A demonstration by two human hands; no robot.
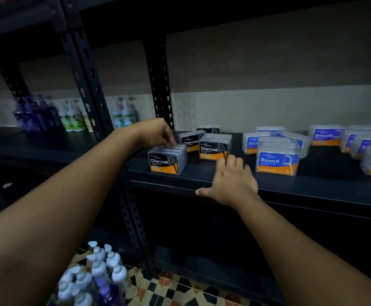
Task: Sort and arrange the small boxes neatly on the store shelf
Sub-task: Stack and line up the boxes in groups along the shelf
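Surroundings of the shelving unit.
Purple bottles (33,114) and green-labelled pump bottles (71,119) stand on the neighbouring shelf; white-capped bottles (96,270) cluster low at left on a patterned tile floor (169,288).

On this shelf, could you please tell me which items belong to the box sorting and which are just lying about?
Job:
Charcoal boxes
Round boxes
Smooth boxes
shelf
left hand
right hand

Lying about:
pump bottles on the neighbouring rack
bottles on the floor
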